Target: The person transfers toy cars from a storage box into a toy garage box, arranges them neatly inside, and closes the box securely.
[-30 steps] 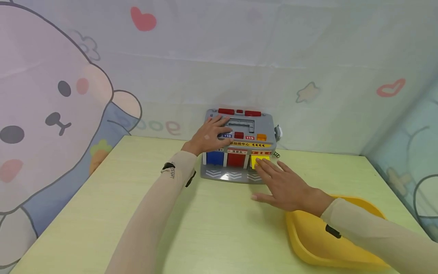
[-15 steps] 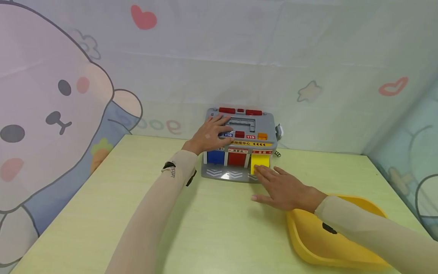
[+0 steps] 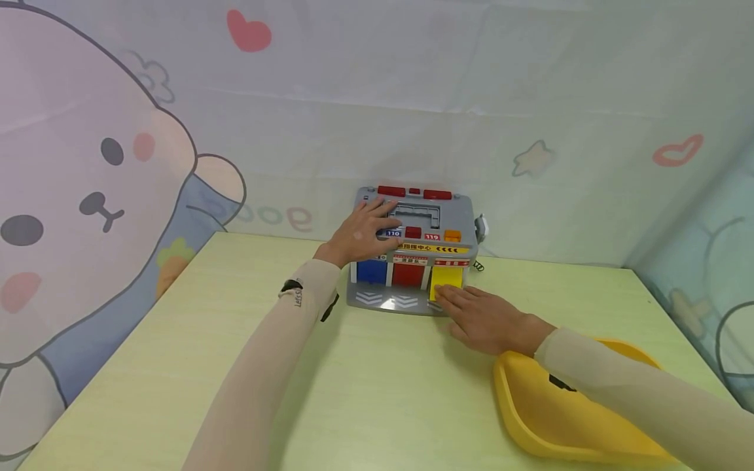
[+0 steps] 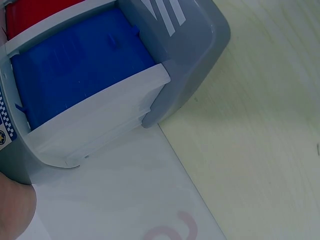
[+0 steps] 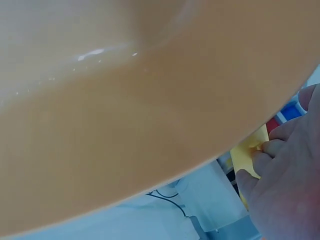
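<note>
A grey toy rescue station (image 3: 456,212) stands against the back cloth, with a blue door (image 3: 372,271), a red door (image 3: 408,275) and a yellow door (image 3: 446,278) along its front. My left hand (image 3: 359,232) rests spread over the left part of its roof. Straight fingers of my right hand (image 3: 489,320) touch the lower part of the yellow door, which hangs down over its bay. The right wrist view shows those fingertips against the yellow panel (image 5: 245,156). In the left wrist view the blue panel (image 4: 85,65) fills its bay, and only a bit of my left hand shows.
A yellow basin (image 3: 508,399) sits at the front right, under my right forearm; its wall (image 5: 125,145) fills much of the right wrist view. Behind the pale table (image 3: 365,392) hangs a printed cloth (image 3: 365,118). A grey-white handset (image 3: 481,227) hangs on the station's right side.
The yellow door has swung down from a raised tilt as my right hand followed it lower. My right thumb has drawn in toward the fingers. The left hand has stayed on the roof.
</note>
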`<state>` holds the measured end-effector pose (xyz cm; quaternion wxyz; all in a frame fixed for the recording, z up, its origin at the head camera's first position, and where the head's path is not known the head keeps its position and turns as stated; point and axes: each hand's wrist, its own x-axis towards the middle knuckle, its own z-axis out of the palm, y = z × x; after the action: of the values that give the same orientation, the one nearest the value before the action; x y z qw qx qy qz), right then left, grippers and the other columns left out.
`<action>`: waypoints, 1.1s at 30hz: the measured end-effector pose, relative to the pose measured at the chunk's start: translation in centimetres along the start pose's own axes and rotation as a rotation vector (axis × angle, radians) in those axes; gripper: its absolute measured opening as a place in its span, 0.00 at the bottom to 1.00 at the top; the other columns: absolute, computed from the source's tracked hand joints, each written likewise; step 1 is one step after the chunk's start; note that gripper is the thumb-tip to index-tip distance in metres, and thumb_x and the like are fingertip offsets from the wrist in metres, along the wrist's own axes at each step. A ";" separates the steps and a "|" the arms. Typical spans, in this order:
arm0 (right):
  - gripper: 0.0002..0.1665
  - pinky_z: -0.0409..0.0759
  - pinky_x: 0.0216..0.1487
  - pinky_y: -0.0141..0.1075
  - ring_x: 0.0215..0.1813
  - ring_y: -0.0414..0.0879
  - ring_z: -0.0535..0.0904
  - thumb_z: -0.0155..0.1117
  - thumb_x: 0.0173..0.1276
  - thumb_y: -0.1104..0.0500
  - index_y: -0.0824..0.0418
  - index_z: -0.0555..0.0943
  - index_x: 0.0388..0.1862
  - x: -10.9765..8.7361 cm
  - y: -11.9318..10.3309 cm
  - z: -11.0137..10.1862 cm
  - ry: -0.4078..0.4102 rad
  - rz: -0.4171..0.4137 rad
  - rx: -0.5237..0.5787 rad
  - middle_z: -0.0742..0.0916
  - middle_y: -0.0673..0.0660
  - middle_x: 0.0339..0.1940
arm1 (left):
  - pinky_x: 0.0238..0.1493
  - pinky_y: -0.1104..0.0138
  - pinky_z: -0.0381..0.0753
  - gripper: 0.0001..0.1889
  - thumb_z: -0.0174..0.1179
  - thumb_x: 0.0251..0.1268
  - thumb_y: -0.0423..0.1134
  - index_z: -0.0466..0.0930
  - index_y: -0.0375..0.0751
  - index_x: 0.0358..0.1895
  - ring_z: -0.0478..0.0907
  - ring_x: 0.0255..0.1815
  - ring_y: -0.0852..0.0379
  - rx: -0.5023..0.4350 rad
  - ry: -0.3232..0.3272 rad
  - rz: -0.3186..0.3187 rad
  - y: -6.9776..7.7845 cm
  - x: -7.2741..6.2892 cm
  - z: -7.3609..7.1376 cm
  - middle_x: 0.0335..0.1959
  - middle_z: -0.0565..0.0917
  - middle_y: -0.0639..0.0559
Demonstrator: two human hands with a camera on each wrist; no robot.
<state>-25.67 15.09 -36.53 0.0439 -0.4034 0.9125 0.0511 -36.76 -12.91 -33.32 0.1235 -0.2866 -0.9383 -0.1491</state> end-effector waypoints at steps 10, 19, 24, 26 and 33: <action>0.35 0.57 0.80 0.54 0.82 0.59 0.56 0.43 0.79 0.52 0.68 0.58 0.79 0.4 0.5 0.4 -0.039 0.010 -0.016 0.61 0.63 0.82 | 0.83 0.51 0.41 0.27 0.54 0.70 0.57 0.78 0.49 0.67 0.47 0.84 0.47 -0.002 -0.002 0.008 0.1 0.0 0.1 0.80 0.60 0.49; 0.35 0.57 0.80 0.54 0.82 0.60 0.56 0.42 0.79 0.51 0.69 0.58 0.78 1.0 0.6 0.6 -0.067 0.019 -0.003 0.61 0.64 0.81 | 0.83 0.52 0.40 0.27 0.54 0.70 0.57 0.78 0.49 0.67 0.47 0.84 0.48 0.000 -0.006 0.003 -0.1 0.1 0.2 0.80 0.60 0.50; 0.35 0.57 0.80 0.54 0.82 0.61 0.56 0.42 0.79 0.51 0.69 0.59 0.78 1.4 0.8 0.6 -0.086 0.030 -0.003 0.61 0.64 0.81 | 0.83 0.51 0.41 0.27 0.53 0.70 0.58 0.78 0.50 0.67 0.47 0.84 0.48 -0.003 -0.011 0.004 -0.2 0.2 0.3 0.80 0.59 0.50; 0.35 0.57 0.80 0.54 0.82 0.60 0.56 0.42 0.79 0.51 0.69 0.59 0.78 1.5 0.9 0.6 -0.089 0.031 -0.005 0.61 0.64 0.81 | 0.83 0.51 0.41 0.27 0.54 0.70 0.58 0.78 0.49 0.66 0.47 0.84 0.48 -0.006 -0.005 0.004 -0.1 0.2 0.2 0.80 0.59 0.50; 0.35 0.57 0.80 0.54 0.82 0.61 0.56 0.42 0.78 0.51 0.68 0.59 0.78 1.7 0.9 0.6 -0.094 0.039 0.002 0.61 0.64 0.81 | 0.83 0.52 0.41 0.27 0.54 0.70 0.57 0.78 0.50 0.66 0.47 0.84 0.48 -0.001 -0.009 -0.002 -0.1 0.1 0.1 0.80 0.59 0.50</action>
<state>-27.42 14.53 -37.28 0.0860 -0.3824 0.9173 0.0700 -36.92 -12.88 -33.35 0.1191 -0.2866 -0.9389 -0.1486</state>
